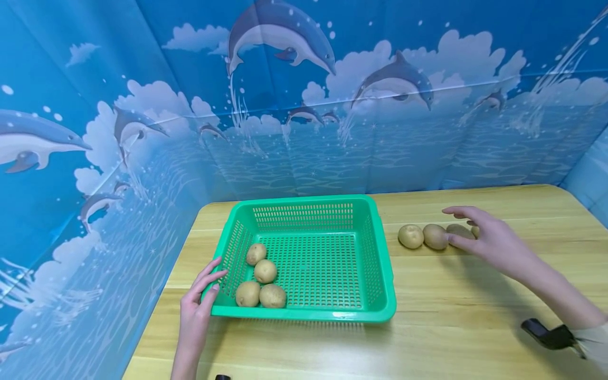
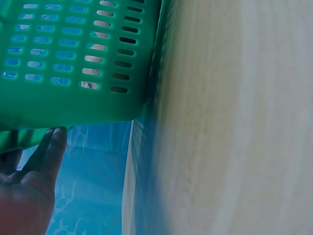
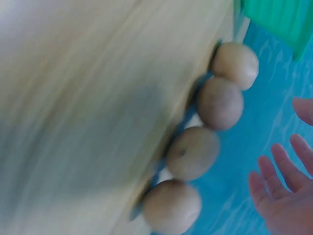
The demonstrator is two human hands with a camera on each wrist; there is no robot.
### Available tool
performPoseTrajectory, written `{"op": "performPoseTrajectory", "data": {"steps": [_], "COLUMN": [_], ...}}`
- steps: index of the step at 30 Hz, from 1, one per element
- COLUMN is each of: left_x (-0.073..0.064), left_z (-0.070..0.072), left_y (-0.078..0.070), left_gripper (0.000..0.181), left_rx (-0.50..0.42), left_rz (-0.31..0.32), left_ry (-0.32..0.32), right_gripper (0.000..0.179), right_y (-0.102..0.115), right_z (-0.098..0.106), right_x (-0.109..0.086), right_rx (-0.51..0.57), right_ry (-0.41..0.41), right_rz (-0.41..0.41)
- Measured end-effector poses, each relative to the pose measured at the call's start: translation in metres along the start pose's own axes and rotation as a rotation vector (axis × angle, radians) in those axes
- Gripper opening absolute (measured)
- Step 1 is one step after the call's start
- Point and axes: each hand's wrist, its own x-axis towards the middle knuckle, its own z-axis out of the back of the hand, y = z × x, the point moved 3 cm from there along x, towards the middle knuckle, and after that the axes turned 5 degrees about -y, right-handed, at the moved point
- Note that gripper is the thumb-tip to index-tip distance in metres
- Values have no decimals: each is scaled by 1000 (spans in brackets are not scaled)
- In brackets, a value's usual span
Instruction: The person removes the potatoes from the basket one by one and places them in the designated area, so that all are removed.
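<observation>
A right hand (image 1: 496,243), thumb and fingers parted and holding nothing, hovers to the right of a green perforated plastic basket (image 1: 304,315) in the head view — over a row of four potatoes (image 1: 410,236) on the wood-grain tabletop (image 1: 442,327). Inside the basket, four more potatoes (image 1: 273,296) lie toward its left side, two of them by the near wall. The left hand (image 1: 196,303), fingers mostly straight, rests at the basket's near-left corner.

In the left-wrist view, straight fingers meet the basket's rim from outside, a touch that appears to steady it.

The right-wrist view shows the right hand's fingers spread, clear of every potato in the row outside the basket. The step in hand looks like a reach for that row — the pick itself not yet made. The next move seems to call for lowering the hand and closing thumb and fingers round one potato without rolling its neighbours.
</observation>
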Motion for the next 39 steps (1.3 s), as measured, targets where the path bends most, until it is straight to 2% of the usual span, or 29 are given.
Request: {"op": "performPoseTrajectory", "data": {"steps": [6, 13, 18, 25, 33, 39], "left_x": [1, 2, 3, 3, 2, 1], "left_z": [-1, -1, -1, 0, 0, 0], "left_y": [0, 0, 0, -1, -2, -1], "left_gripper": [29, 30, 30, 30, 30, 30], "left_rx": [2, 4, 2, -7, -7, -11], "left_rz": [-10, -17, -10, -12, -10, -15], "left_ry": [-1, -3, -4, -2, -3, -4], "right_gripper": [57, 49, 48, 52, 47, 49], "right_y": [22, 48, 65, 87, 110, 125], "right_z": [-8, -15, -17, -19, -25, -32], "right_x": [9, 17, 21, 27, 33, 34], "right_rx": [-19, -4, -9, -47, -40, -75], "right_ry": [48, 64, 117, 169, 217, 267], "right_rz": [15, 106, 129, 171, 247, 269]}}
